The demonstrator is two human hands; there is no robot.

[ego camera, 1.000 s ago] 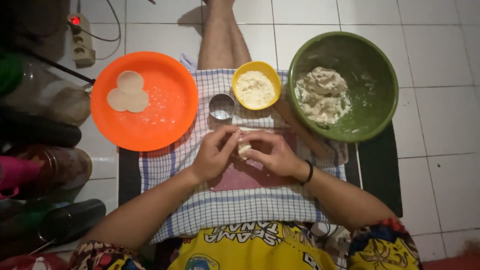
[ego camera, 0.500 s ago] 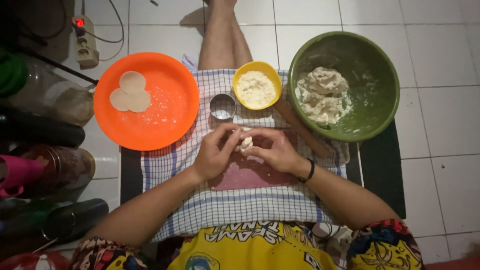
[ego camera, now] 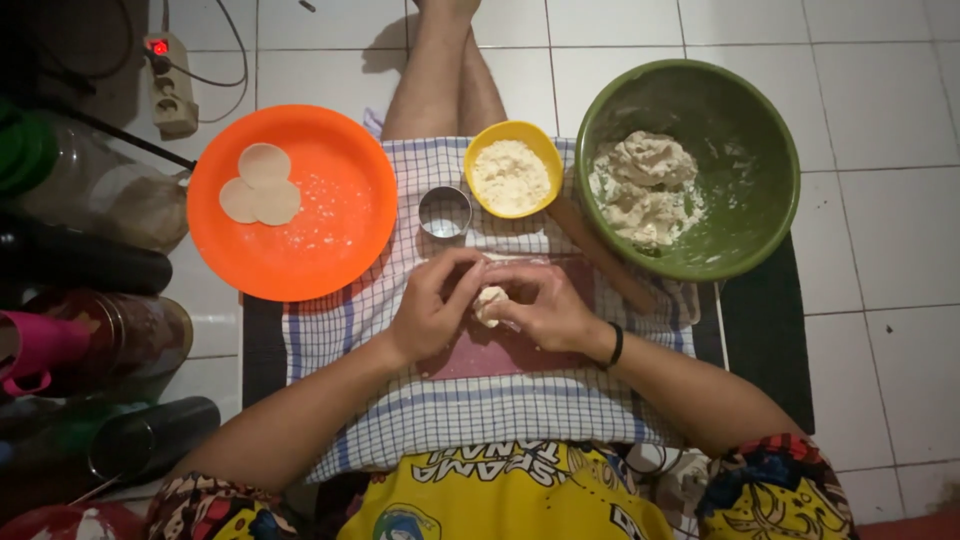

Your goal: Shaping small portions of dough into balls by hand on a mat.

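Note:
My left hand and my right hand meet over a pinkish board on a checked cloth, and both pinch a small pale lump of dough between the fingers. A green bowl at the upper right holds a rough mass of dough. A small yellow bowl of flour stands above my hands, with a round metal cutter to its left. An orange plate at the left carries three flat dough discs.
A wooden rolling pin lies under the green bowl's edge. Bottles and jars crowd the left side. A power strip with a red light lies on the white tiled floor at the upper left. A bare leg stretches ahead.
My hands have stayed over the board, fingers shifting slightly around the dough lump. Nothing else has moved.

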